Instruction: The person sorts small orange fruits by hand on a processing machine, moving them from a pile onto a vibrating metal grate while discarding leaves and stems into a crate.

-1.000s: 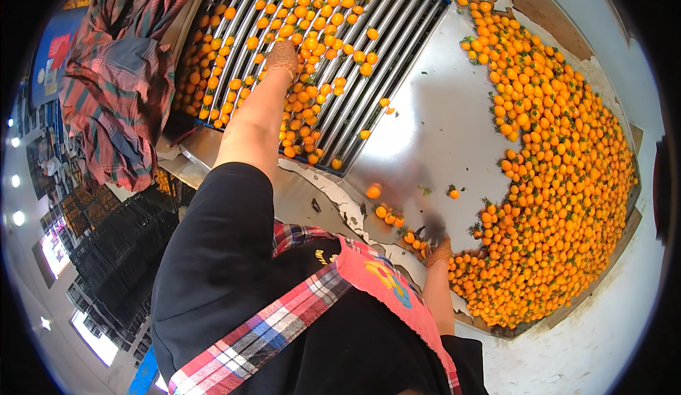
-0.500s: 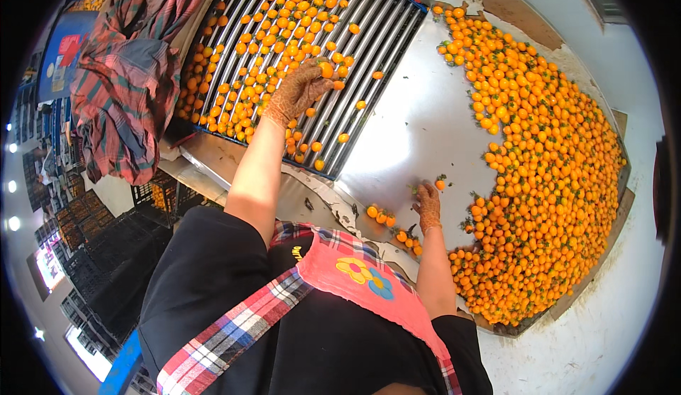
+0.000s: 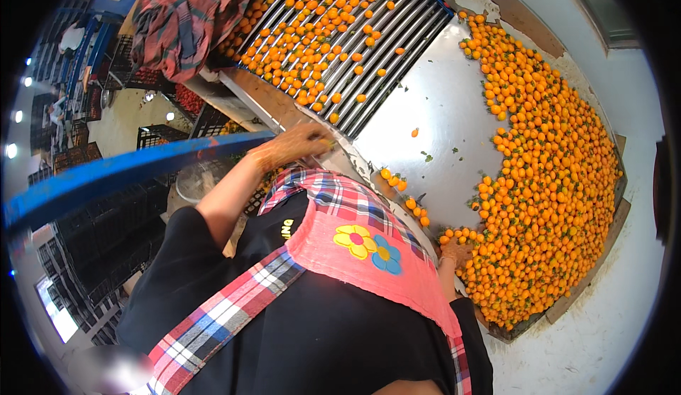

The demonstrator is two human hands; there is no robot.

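Observation:
My left hand (image 3: 294, 145), in a brown patterned glove and smeared by motion, is over the near edge of the sorting table, below the roller bed. Its fingers are closed on a yellowish cherry tomato (image 3: 327, 144) at the tips. On the right, my gloved right hand (image 3: 457, 253) reaches into the near edge of a large heap of orange cherry tomatoes (image 3: 553, 175); its fingers are partly hidden among them. Many more orange tomatoes (image 3: 312, 61) lie on the metal roller bed (image 3: 418, 29). Several tomatoes (image 3: 394, 180) rest along the table's near edge.
A smooth metal sheet (image 3: 397, 104) joins the rollers and the heap, with a single tomato (image 3: 415, 132) and bits of leaf on it. A blue bar (image 3: 135, 157) crosses at left. Plaid cloth (image 3: 184, 22) hangs by the rollers. Black crates (image 3: 106, 228) are stacked behind.
My left hand has come from above the rollers back to the near table edge, with the tomato. My right hand has moved right and nearer, into the heap. The view has shifted left.

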